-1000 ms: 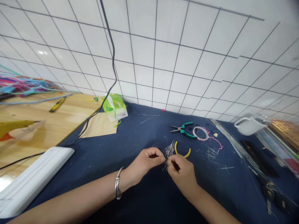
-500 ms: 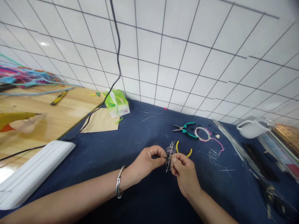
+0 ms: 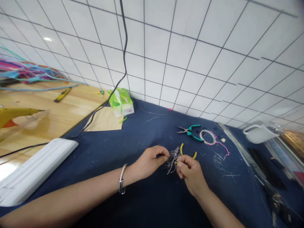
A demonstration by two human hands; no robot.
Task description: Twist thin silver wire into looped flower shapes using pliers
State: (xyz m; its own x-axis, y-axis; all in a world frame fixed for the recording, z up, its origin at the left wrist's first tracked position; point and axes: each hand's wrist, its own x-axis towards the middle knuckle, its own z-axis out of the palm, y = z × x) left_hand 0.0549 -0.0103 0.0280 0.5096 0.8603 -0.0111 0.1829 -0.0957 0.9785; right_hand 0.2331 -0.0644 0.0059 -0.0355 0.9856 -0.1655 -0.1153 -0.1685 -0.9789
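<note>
A tangled bundle of thin silvery wire with dark and pinkish bits is held up between both hands over the dark blue cloth. My left hand, with a silver bangle on its wrist, pinches the bundle's left side between thumb and fingers. On the other side, my right hand has thumb and fingertips closed on the bundle's right edge. Just behind the right fingers lies a tool with yellow handles; its head is hidden. Beyond it rest long-nose pliers with teal handles, jaws pointing left.
A white ring spool with pink cord, wire scraps and clear strips lie to the right, near a white mug. At left are a white power-strip-like box, a tissue pack and a yellow glue gun.
The view has shifted slightly. Both hands keep their pinch on the wire bundle, which has turned a little, and the fingertips have drawn slightly apart.
</note>
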